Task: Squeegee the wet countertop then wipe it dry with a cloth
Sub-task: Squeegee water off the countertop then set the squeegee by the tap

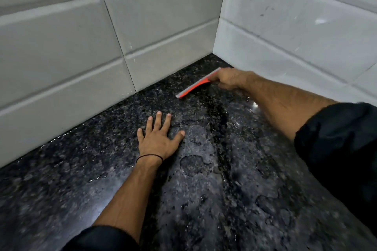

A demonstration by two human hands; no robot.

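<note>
The black speckled granite countertop (102, 169) is wet, with puddles and water streaks across its middle and right. My right hand (229, 78) reaches into the far corner and grips an orange squeegee (196, 85) with a grey blade, whose edge rests on the counter close to the corner. My left hand (159, 137) lies flat on the counter with its fingers spread, nearer to me and left of the squeegee, and holds nothing. No cloth is in view.
White tiled walls (81, 47) meet at a corner behind the squeegee, bounding the counter at the back and right. Large puddles (192, 165) lie just right of my left wrist and further right near my dark sleeve (336, 149).
</note>
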